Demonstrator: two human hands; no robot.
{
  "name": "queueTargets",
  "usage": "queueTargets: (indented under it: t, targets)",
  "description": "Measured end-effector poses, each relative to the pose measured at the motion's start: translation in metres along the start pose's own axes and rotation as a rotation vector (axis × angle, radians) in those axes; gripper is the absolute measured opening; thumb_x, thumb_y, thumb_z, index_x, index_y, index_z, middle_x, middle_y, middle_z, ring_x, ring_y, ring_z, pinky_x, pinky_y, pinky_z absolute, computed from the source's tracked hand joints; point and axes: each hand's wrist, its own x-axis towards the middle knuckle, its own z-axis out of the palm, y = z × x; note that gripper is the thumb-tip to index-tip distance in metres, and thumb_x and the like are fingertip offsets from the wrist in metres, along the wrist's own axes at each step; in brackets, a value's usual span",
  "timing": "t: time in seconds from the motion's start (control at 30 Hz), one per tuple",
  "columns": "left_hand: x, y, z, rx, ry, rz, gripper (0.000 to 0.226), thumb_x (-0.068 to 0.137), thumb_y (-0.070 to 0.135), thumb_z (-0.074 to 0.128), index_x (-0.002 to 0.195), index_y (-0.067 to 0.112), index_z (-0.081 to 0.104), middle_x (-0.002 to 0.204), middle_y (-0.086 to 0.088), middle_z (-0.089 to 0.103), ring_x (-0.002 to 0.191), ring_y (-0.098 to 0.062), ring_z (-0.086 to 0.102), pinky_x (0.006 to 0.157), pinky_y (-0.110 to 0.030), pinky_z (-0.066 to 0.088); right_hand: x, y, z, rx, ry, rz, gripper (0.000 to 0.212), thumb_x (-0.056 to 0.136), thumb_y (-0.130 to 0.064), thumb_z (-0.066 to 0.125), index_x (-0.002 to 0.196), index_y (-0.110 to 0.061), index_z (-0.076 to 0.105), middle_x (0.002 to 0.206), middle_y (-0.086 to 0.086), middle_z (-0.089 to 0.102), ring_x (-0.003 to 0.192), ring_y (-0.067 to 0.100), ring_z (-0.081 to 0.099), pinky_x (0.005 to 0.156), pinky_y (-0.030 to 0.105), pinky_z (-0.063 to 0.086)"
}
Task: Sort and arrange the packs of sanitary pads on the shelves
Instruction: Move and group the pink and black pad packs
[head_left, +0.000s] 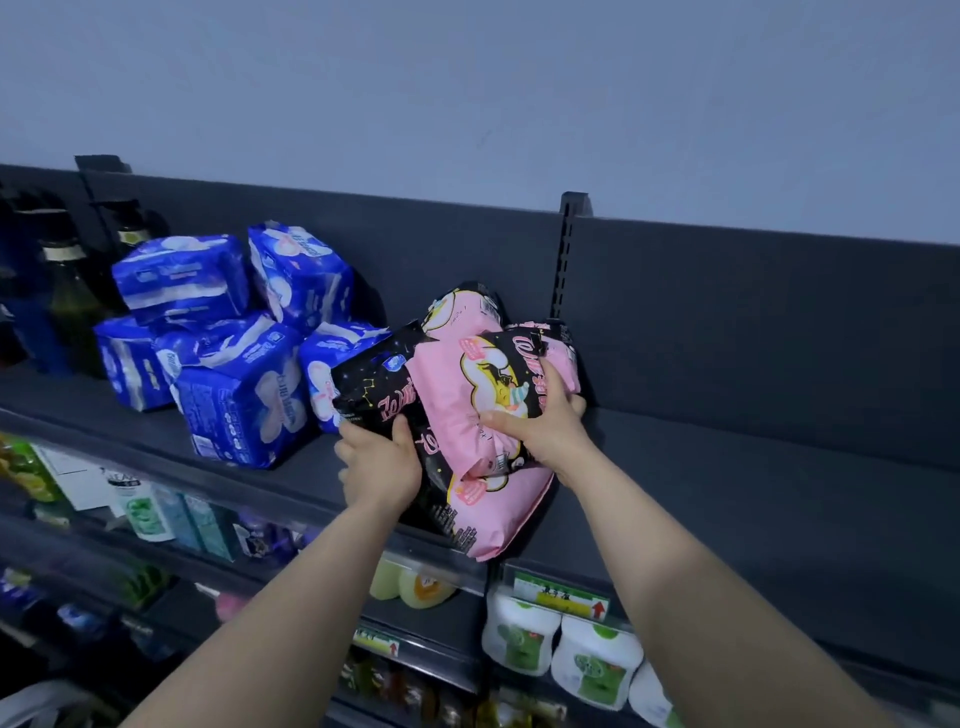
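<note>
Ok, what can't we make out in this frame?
Head view, pink-and-black packs: count unclear; they overlap, left hand and right hand cover their edges.
Head view, blue packs: print blurred; front packs hide the pile's back.
Head view, dark bottles: shadowed, cut by left edge.
Head view, price tags: text too small.

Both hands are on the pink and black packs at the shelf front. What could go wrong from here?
1. The lowest pink pack juts past the front edge of the shelf; it may slide off if the hands loosen.
2. The left hand holds the black pack right beside the loosely piled blue packs; a push leftward could topple them.
3. The right hand grips only the top pink pack, so the ones beneath might slip out.
</note>
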Motion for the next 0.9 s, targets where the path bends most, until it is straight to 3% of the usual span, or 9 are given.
queueTargets:
  t: [0.13,0.23,0.33,0.43,0.6,0.77,0.9]
  targets:
    - [0.004,-0.015,-0.014,-0.006,-0.127,0.091,0.089,0.09,0.061,0.049,0.151,0.011,0.009,0.151,-0.017,0.028,0.132,-0.041,0.037,0.109,-0.05,0.031,-0.008,-0.001,0.001,-0.085,0.075,0.017,0.11,0.06,-0.054,0.085,0.147,-0.048,0.019,0.144,0.005,0.014,0.136,0.029,0.024,0.114,0.039,0.028]
    - [0.003,-0.028,-0.028,-0.151,-0.273,0.202,0.123,0.058,0.079,0.07,0.151,0.032,0.005,0.152,-0.008,0.03,0.135,-0.032,0.038,0.111,-0.051,0.033,-0.018,-0.002,0.005,-0.2,0.204,-0.008,0.101,0.064,-0.059,0.08,0.146,-0.042,0.022,0.143,0.005,0.02,0.135,0.027,0.021,0.111,0.04,0.028]
    - [0.004,-0.038,-0.038,-0.149,-0.351,0.256,0.144,0.032,0.077,0.084,0.147,0.042,0.005,0.148,-0.006,0.032,0.134,-0.025,0.041,0.107,-0.05,0.04,-0.027,-0.004,0.012,-0.279,0.288,-0.083,0.088,0.069,-0.06,0.074,0.142,-0.041,0.029,0.14,0.005,0.027,0.133,0.027,0.025,0.11,0.044,0.03]
    - [0.004,-0.036,-0.042,-0.063,-0.39,0.257,0.145,0.041,0.061,0.091,0.149,0.034,-0.002,0.149,-0.011,0.025,0.137,-0.03,0.035,0.109,-0.05,0.038,-0.035,-0.007,0.018,-0.291,0.219,-0.133,0.079,0.074,-0.061,0.069,0.142,-0.042,0.033,0.146,0.001,0.025,0.137,0.026,0.022,0.115,0.046,0.023]
    - [-0.001,-0.025,-0.037,0.103,-0.336,0.227,0.148,0.055,0.06,0.086,0.15,0.013,-0.018,0.153,-0.017,0.019,0.14,-0.035,0.029,0.113,-0.047,0.031,-0.037,-0.005,0.024,-0.495,0.152,-0.066,0.087,0.077,-0.075,0.053,0.149,-0.046,0.014,0.161,-0.002,0.003,0.148,0.024,0.001,0.118,0.052,0.003]
    - [-0.002,-0.025,-0.045,0.141,-0.339,0.24,0.145,0.057,0.062,0.083,0.151,0.015,-0.017,0.153,-0.017,0.022,0.137,-0.036,0.033,0.109,-0.046,0.034,-0.041,-0.011,0.026,-0.541,0.152,-0.039,0.086,0.08,-0.075,0.05,0.15,-0.045,0.011,0.162,0.001,-0.001,0.148,0.026,-0.003,0.118,0.051,0.002]
    - [-0.007,-0.028,-0.057,0.23,-0.251,0.314,0.134,0.064,0.065,0.076,0.152,0.01,-0.008,0.151,-0.018,0.027,0.135,-0.037,0.033,0.107,-0.047,0.033,-0.053,-0.008,0.024,-0.583,0.209,-0.108,0.076,0.088,-0.064,0.05,0.152,-0.038,0.017,0.161,0.004,0.007,0.148,0.026,0.004,0.119,0.048,0.006]
